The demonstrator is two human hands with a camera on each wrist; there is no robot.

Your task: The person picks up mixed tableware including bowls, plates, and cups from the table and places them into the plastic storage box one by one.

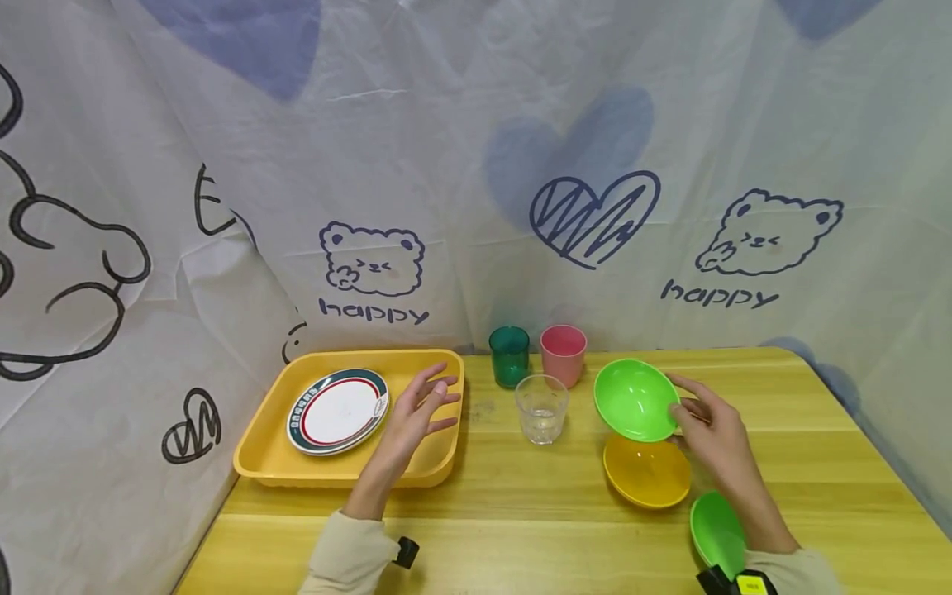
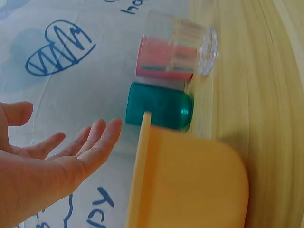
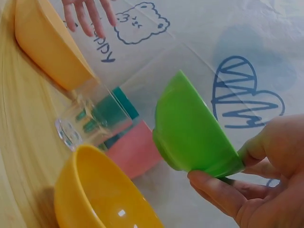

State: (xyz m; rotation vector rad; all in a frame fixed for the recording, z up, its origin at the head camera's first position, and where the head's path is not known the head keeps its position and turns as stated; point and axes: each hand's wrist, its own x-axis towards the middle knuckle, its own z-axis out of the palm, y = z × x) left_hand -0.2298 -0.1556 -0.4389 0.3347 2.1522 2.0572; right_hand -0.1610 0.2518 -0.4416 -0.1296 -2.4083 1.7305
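Observation:
My right hand point(image 1: 710, 430) pinches the rim of a bright green bowl point(image 1: 635, 400), holding it up and tilted. Under it in the head view is a yellow bowl point(image 1: 647, 473) on the table. A second green bowl point(image 1: 717, 533) lies near my right forearm, partly hidden by the sleeve and wrist camera. My left hand point(image 1: 418, 411) hovers over the right side of the yellow tray point(image 1: 349, 478), fingers spread and holding nothing. In that tray lies a white plate point(image 1: 338, 413) with a dark green and red rim; another plate edge peeks out beneath it.
A clear glass point(image 1: 542, 409) stands in the middle of the wooden table point(image 1: 521, 504). Behind it are a teal cup point(image 1: 509, 357) and a pink cup point(image 1: 563, 355), close to the printed cloth point(image 1: 476, 273) that hangs at the back and left.

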